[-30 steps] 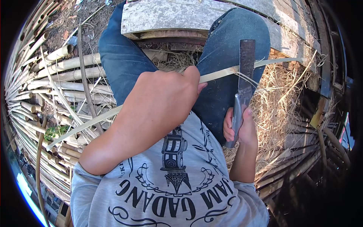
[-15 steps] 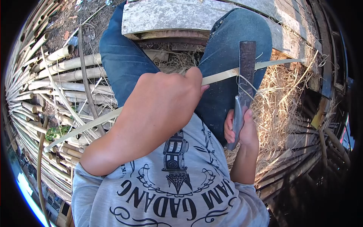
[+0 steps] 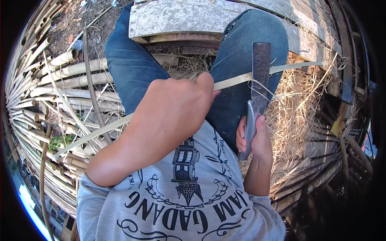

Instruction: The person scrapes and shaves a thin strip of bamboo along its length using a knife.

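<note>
My left hand (image 3: 175, 102), back upward, is closed on a long thin pale bamboo strip (image 3: 232, 82) above my lap. The strip runs from the lower left, under my left forearm, out to the right past my knee. My right hand (image 3: 256, 138) grips the grey handle of a knife (image 3: 261, 64), whose dark broad blade points away from me. Behind the blade the strip crosses over my right knee, touching or very near it; the exact contact is hidden. A thin curled sliver (image 3: 263, 86) hangs by the blade.
Cut bamboo poles (image 3: 76, 76) lie piled on the left. A weathered wooden platform (image 3: 177, 18) stands in front of my crossed legs. Straw-like shavings (image 3: 293, 108) cover the ground on the right, with more poles (image 3: 301, 180) at the lower right.
The knife and my right hand have shifted slightly left. The strip's left end has moved a little to the right. The sliver by the blade has changed shape. My left hand remains closed on the strip.
</note>
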